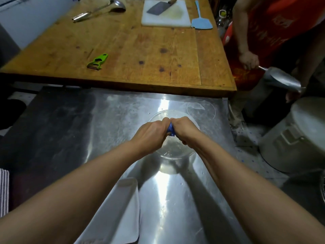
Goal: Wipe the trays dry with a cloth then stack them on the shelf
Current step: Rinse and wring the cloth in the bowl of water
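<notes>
Item: blue cloth (pixel 171 130), bunched into a tight twist, clenched between our left hand (pixel 151 133) and right hand (pixel 184 129), both curled hard around it above the clear bowl (pixel 175 152) on the steel counter (pixel 88 120). Item: white tray (pixel 121 208), lying flat on the counter near us, under our left forearm, untouched. Step in hand, as we judge it: wringing the cloth out. To do it well we should twist the hands in opposite directions, keep the cloth over the bowl so drips land inside, and shake it loose before wiping. No shelf is in view. Also present: wooden table (pixel 140 50), green peeler (pixel 97 61).
</notes>
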{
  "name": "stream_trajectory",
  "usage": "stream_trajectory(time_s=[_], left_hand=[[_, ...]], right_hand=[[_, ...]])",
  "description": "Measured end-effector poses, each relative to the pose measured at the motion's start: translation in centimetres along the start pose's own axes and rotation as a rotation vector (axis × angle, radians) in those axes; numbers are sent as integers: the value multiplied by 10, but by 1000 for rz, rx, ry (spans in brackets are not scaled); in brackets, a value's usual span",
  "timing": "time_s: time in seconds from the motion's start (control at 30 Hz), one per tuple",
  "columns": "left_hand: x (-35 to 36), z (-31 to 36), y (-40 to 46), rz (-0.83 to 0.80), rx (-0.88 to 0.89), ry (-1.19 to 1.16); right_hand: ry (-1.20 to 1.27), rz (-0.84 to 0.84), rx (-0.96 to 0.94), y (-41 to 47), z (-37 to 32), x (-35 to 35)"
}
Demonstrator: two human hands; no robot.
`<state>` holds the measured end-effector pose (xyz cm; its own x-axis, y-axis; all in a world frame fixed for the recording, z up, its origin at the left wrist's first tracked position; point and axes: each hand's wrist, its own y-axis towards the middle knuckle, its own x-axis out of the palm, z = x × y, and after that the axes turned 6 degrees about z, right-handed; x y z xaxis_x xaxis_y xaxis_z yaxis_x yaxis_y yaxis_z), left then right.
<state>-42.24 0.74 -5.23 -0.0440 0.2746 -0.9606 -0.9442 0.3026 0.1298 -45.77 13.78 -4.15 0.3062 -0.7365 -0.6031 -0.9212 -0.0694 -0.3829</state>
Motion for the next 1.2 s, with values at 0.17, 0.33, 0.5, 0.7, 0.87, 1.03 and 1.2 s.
stream_trajectory(time_s=[0.17, 0.33, 0.5, 0.7, 0.87, 1.03, 1.2], left_hand=[[-7, 3, -4, -25, -33, -197], [-20, 12, -2, 32, -207, -302], [-44, 10, -3, -260, -533, -1134], [-57, 8, -10, -595, -597, -1325], [-56, 21, -9, -270, -382, -824], [-40, 20, -3, -33, -171, -59], [-25, 17, -1, -17, 15, 197]], right_hand=[[148, -31, -49, -8, -4, -10], [387, -112, -72, -23, -6, -22], [394, -163, -361, -35, 10, -34], [218, 26, -591, -40, 5, -20], [180, 87, -398, -38, -11, -14], [224, 72, -183, -29, -18, -7], [281, 9, -10, -25, -15, -6]])
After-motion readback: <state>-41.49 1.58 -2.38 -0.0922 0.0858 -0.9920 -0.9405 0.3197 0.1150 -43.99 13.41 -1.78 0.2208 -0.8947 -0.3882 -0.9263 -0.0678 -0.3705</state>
